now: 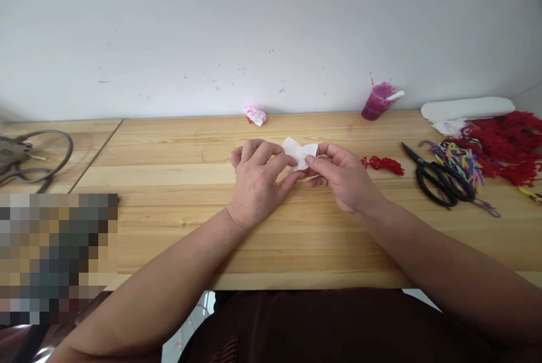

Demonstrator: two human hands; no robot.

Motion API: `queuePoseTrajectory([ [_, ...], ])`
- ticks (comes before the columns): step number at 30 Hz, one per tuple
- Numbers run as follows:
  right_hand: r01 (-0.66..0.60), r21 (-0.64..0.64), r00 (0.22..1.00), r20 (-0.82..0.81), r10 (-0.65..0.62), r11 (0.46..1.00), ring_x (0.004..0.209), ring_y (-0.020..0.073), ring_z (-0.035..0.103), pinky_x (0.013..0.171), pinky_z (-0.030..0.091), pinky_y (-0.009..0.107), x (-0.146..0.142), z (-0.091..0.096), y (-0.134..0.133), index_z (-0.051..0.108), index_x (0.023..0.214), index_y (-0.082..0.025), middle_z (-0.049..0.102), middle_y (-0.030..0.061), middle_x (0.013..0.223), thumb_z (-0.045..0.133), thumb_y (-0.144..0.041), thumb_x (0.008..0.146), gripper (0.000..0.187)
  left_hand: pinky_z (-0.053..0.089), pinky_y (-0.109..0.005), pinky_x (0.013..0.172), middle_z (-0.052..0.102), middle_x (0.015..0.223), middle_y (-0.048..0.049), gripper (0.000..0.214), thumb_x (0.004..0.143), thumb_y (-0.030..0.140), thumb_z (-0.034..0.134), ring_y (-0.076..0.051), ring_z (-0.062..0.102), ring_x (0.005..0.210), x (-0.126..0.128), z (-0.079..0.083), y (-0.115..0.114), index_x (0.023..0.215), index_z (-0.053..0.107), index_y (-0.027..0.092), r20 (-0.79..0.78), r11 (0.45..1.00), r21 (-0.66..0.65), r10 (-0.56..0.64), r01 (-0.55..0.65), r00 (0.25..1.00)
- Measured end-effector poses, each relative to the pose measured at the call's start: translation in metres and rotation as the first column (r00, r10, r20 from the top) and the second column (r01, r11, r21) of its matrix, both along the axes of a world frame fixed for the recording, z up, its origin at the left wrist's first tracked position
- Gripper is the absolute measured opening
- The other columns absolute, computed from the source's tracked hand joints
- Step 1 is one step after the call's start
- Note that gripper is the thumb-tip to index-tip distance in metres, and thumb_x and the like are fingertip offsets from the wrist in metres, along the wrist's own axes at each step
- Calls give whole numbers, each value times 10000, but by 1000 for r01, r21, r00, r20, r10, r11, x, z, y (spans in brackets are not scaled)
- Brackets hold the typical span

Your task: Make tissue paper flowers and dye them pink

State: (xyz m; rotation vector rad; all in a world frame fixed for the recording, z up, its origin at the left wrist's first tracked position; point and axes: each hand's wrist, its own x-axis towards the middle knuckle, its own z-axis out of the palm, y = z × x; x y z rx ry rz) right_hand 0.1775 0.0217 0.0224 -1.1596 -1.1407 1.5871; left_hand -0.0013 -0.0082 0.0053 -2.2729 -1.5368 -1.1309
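Both hands meet over the middle of the wooden table (296,244). Between them is a small piece of white paper (301,153), creased or folded. My left hand (256,179) pinches its left side with thumb and fingers curled. My right hand (345,176) pinches its right side, fingers pressed together. The paper sits just above or on the tabletop; I cannot tell whether it touches the wood.
Black scissors (440,179) lie to the right beside coloured yarn (459,161) and a heap of red yarn (508,145). A small red yarn scrap (383,164) lies near my right hand. A purple cup (378,101), a pink-stained wad (255,115) and a white roll (468,108) stand by the wall. A grey cable (38,157) lies far left.
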Motion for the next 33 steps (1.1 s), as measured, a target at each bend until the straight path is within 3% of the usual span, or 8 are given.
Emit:
queuePoseTrajectory([
  [6,-8,18,1000,19,7,1000,727,160,729,595,532,241,1,-3,1,612,846,-212,720,0,774,847,-381,726,313,314,-449,898,744,961,-37,74,941,331,711,-259,573,1042,0,1,0,920,777,308,29,999,-39,-24,25,999],
  [10,18,60,999,33,-20,998,707,163,704,600,515,264,5,-3,5,588,944,-231,708,-12,764,766,-306,751,273,338,-426,870,742,940,-28,77,932,323,715,-242,583,1005,1,4,0,895,763,276,112,989,-138,-39,55,993],
  [13,5,227,991,132,-36,974,872,200,703,691,539,316,12,-2,9,606,1076,-254,726,19,968,699,-204,738,354,369,-408,851,744,927,-25,90,924,319,717,-233,592,981,1,6,1,867,748,256,190,964,-245,-54,101,980],
  [16,-162,448,940,342,-1,879,1258,259,593,944,522,401,18,-3,10,654,1217,-301,645,42,1349,690,-145,740,504,417,-398,874,753,913,-24,104,930,307,700,-223,612,955,-1,6,4,853,734,246,304,925,-313,-115,213,946],
  [19,-309,439,890,446,94,844,1322,288,564,1054,468,440,19,-6,12,732,1102,-279,637,50,1381,728,-205,785,326,466,-381,881,751,872,-21,117,924,316,692,-206,639,895,-4,3,9,847,712,230,431,886,-329,-167,326,887],
  [21,-315,358,899,408,156,879,1212,283,634,966,514,410,19,-7,14,743,948,-238,669,69,1313,742,-300,826,137,485,-372,871,747,845,-17,124,910,330,697,-200,651,867,-6,2,12,846,703,223,484,873,-340,-158,351,861],
  [26,-308,246,934,265,242,919,937,224,685,689,526,304,18,-8,17,725,846,-220,739,76,1103,727,-431,879,213,505,-382,885,763,856,-23,159,896,359,687,-198,681,846,-8,3,15,837,711,213,544,821,-436,-87,370,834],
  [33,-289,235,933,286,218,928,779,210,666,592,484,292,17,-7,14,739,840,-227,733,60,839,736,-463,877,239,530,-378,884,799,895,-33,203,843,416,749,-217,708,875,-6,9,13,853,784,216,569,784,-500,-21,367,822],
])
